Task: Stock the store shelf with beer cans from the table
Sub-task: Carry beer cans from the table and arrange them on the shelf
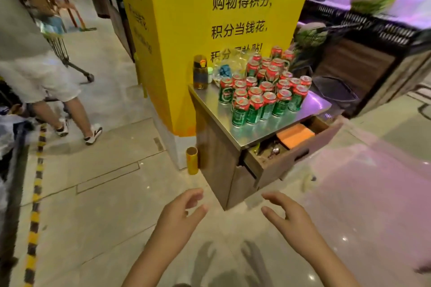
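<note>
Both hands are raised in front of the body, low in the view and well short of the surface, each holding nothing. The left hand (179,214) has its fingers loosely curved and spread, thumb apart from the rest; the right hand (289,214) mirrors it, fingers relaxed and slightly bent, palm turned inward.

The beer cans (261,91), green with red tops, stand upright in a tight cluster on the metal surface (224,123), filling its middle and running toward the far right corner, where some seem to be stacked a level higher, though blur makes that hard to confirm. The nearest row stands close to the near edge. One can stands a little apart at the left of the group.

At the far left corner stands a dark bottle (200,72) with an orange cap, with crumpled clear plastic wrap (231,63) just beside it. Under the near edge an open drawer (300,149) shows an orange item inside. The surface backs onto a yellow pillar (186,30) with black printed characters. A yellow tube (192,161) stands on the floor against the cabinet's left side. A person in pale shorts (44,84) stands at the left.
</note>
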Available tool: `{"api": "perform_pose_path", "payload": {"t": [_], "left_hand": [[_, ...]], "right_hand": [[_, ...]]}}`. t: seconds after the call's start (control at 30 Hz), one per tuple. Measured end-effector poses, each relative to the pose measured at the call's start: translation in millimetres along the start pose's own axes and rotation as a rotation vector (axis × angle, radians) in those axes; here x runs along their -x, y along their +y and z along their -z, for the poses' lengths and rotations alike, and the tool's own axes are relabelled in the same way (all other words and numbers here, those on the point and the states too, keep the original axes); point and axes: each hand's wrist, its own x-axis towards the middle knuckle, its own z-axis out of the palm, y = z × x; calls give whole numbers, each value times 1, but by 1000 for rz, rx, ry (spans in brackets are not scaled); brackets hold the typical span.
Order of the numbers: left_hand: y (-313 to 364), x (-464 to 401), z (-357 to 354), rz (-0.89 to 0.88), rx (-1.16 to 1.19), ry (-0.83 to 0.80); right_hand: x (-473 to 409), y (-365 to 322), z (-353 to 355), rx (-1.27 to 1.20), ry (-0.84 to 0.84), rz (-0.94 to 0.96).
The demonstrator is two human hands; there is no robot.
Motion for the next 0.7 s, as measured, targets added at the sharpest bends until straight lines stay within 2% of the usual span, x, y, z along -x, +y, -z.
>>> {"api": "perform_pose_path", "payload": {"t": [0.27,0.5,0.7], "left_hand": [[16,-134,14,59,5,44],[84,-281,-22,-116,-174,-21],[151,-365,-79,-285,-323,-155]], "right_hand": [[-133,-13,46,-17,41,78],[-239,3,118,69,155,31],[-298,37,159,73,163,-86]]}}
